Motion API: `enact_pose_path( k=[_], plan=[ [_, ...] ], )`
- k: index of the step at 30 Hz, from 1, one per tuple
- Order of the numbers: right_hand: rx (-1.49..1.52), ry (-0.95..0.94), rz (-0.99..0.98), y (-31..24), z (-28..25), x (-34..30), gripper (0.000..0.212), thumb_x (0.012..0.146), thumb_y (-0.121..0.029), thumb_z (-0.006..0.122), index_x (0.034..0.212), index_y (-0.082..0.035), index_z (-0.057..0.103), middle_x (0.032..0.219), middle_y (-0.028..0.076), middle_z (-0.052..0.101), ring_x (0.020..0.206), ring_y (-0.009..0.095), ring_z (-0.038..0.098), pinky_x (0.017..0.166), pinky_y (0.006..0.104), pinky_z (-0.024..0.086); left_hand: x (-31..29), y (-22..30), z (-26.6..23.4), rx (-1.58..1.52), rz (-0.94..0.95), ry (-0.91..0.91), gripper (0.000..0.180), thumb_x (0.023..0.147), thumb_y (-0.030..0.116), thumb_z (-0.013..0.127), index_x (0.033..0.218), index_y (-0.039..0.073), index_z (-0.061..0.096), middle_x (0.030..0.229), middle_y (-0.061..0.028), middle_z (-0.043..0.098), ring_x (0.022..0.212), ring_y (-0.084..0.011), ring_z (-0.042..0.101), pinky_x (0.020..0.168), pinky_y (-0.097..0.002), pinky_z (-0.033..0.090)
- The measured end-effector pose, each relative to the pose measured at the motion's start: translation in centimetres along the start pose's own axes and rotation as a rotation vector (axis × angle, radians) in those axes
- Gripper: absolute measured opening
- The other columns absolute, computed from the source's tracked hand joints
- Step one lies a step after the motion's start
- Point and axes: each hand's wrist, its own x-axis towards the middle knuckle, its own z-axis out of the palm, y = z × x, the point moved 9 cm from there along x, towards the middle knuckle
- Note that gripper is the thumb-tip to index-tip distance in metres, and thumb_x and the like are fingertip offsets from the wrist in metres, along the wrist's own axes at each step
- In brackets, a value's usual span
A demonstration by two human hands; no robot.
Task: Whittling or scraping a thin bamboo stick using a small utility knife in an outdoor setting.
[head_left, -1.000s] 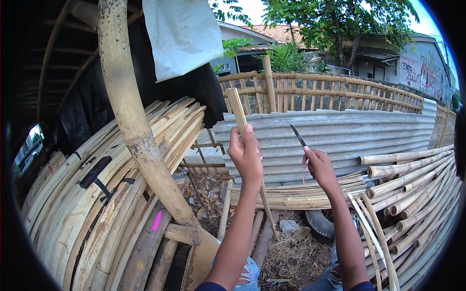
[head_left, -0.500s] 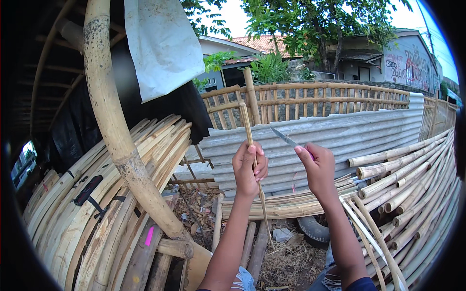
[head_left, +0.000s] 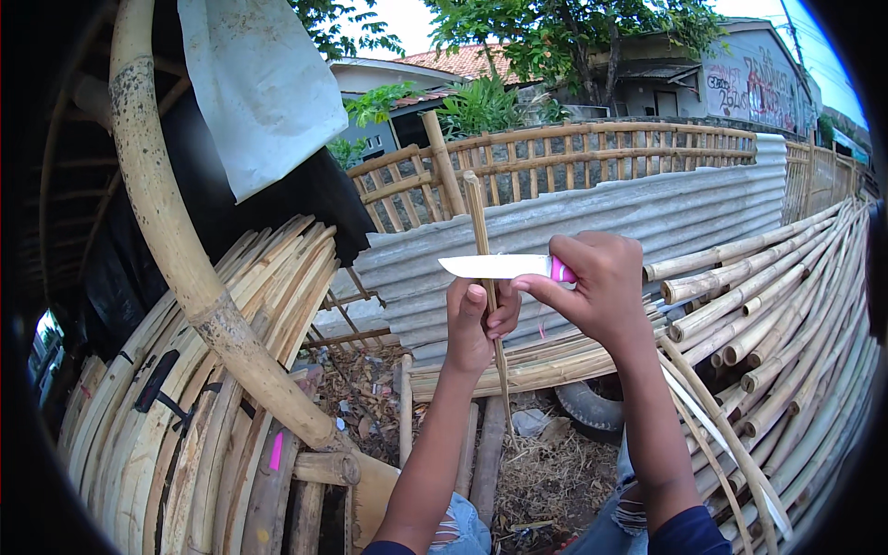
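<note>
My left hand point(head_left: 478, 326) is closed around a thin split bamboo strip point(head_left: 476, 208), which stands nearly upright with its lower end hanging toward the ground. In my right hand point(head_left: 599, 285) is a knife point(head_left: 495, 267) with a pink handle. Its bright blade lies level across the strip, just above my left fingers, with the tip pointing left. The blade covers a short part of the strip; whether it cuts into the bamboo, I cannot tell.
A thick bamboo post point(head_left: 176, 231) leans at left, beside stacked split bamboo point(head_left: 199, 398). Bamboo poles point(head_left: 777, 314) pile up at right. Ahead stand corrugated sheeting point(head_left: 592, 222) and a bamboo fence point(head_left: 638, 153). A tyre point(head_left: 589, 407) lies below, near dry shavings point(head_left: 546, 462).
The knife has swung from pointing up and left, apart from the strip, to lying level across it. My right hand has turned and come closer. The whole view has shifted slightly right.
</note>
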Motion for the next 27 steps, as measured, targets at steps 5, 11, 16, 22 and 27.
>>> enact_pose_path(
  k=[5, 11, 16, 22, 27],
  plan=[
    [0.034, 0.007, -0.017, -0.4, -0.6, -0.1, 0.055, 0.069, -0.05, 0.07, 0.053, -0.005, 0.042, 0.045, 0.008, 0.035, 0.041, 0.027, 0.039, 0.041, 0.0365, 0.027, -0.5, -0.1, 1.6, 0.003, -0.05, -0.004, 0.066, 0.077, 0.075, 0.043, 0.083, 0.01, 0.048, 0.051, 0.0062, 0.029, 0.04, -0.0034, 0.025, 0.037, -0.0191, 0.021],
    [-0.014, -0.015, -0.014, 0.0, -0.5, -0.6, 0.058, 0.07, -0.055, 0.066, 0.052, -0.006, 0.041, 0.045, 0.009, 0.036, 0.041, 0.027, 0.041, 0.041, 0.0372, 0.028, -0.5, -0.9, 1.6, 0.026, -0.067, -0.013, 0.068, 0.08, 0.076, 0.035, 0.09, 0.009, 0.047, 0.054, 0.0053, 0.031, 0.042, -0.0035, 0.025, 0.038, -0.0192, 0.023],
    [-0.039, 0.006, -0.004, 0.7, -0.5, -0.5, 0.059, 0.068, -0.056, 0.067, 0.051, -0.006, 0.041, 0.044, 0.008, 0.036, 0.041, 0.027, 0.042, 0.041, 0.0371, 0.028, 0.1, -1.5, 1.5, 0.028, -0.075, -0.012, 0.066, 0.082, 0.072, 0.037, 0.098, 0.01, 0.049, 0.055, 0.0053, 0.031, 0.043, -0.0041, 0.026, 0.039, -0.0192, 0.024],
    [-0.054, -0.004, 0.013, 1.7, -0.3, -0.6, 0.062, 0.066, -0.058, 0.067, 0.047, -0.006, 0.039, 0.042, 0.008, 0.035, 0.039, 0.027, 0.04, 0.04, 0.0371, 0.027, 0.8, -3.5, 1.6, -0.042, -0.134, -0.074, 0.07, 0.078, 0.075, 0.043, 0.101, 0.009, 0.05, 0.057, 0.0044, 0.032, 0.044, -0.0049, 0.031, 0.04, -0.0196, 0.026],
    [-0.071, 0.006, -0.006, 2.1, 0.1, -0.6, 0.061, 0.065, -0.058, 0.068, 0.047, -0.006, 0.04, 0.042, 0.008, 0.035, 0.039, 0.027, 0.039, 0.04, 0.037, 0.027, 1.3, -3.3, 1.9, -0.069, -0.119, -0.039, 0.065, 0.077, 0.072, 0.049, 0.095, 0.009, 0.049, 0.056, 0.0048, 0.032, 0.043, -0.0035, 0.032, 0.038, -0.018, 0.026]
  ],
)
